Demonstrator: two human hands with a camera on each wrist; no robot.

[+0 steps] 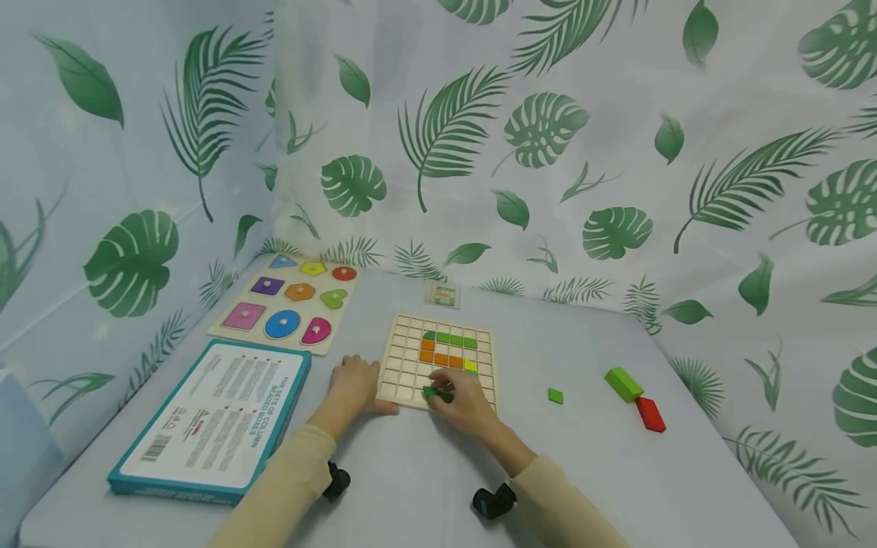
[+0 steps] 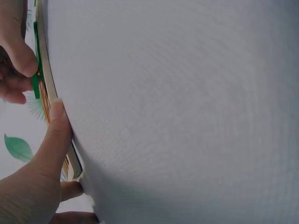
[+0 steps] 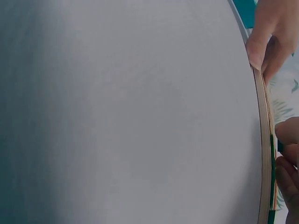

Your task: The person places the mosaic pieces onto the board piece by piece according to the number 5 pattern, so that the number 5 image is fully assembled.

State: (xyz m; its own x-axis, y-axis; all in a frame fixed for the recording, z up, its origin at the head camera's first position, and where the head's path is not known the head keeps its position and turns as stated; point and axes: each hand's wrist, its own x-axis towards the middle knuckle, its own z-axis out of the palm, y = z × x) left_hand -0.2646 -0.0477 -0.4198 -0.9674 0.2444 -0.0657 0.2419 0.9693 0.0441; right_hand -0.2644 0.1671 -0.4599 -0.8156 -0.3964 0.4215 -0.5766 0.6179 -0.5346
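A square wooden grid board (image 1: pixel 404 368) lies mid-table, with green, orange and yellow tiles in some of its squares. My left hand (image 1: pixel 355 387) holds the board's near left corner. In the left wrist view its thumb (image 2: pixel 55 133) lies along the front edge, with the other fingers round the corner. Over the board's front rows, my right hand (image 1: pixel 464 399) pinches a dark green tile (image 1: pixel 430 393). Fingers partly cover that tile, and its full shape is hidden. The right wrist view shows the right fingertips (image 3: pixel 286 133) close above the board's edge (image 3: pixel 262 140).
Right of the board lie a small green tile (image 1: pixel 556 396), a green block (image 1: pixel 623 384) and a red block (image 1: pixel 651 415). At left are a teal-edged box (image 1: pixel 205 418) and a shape puzzle (image 1: pixel 274 293). A small pattern card (image 1: pixel 442 294) lies behind the board.
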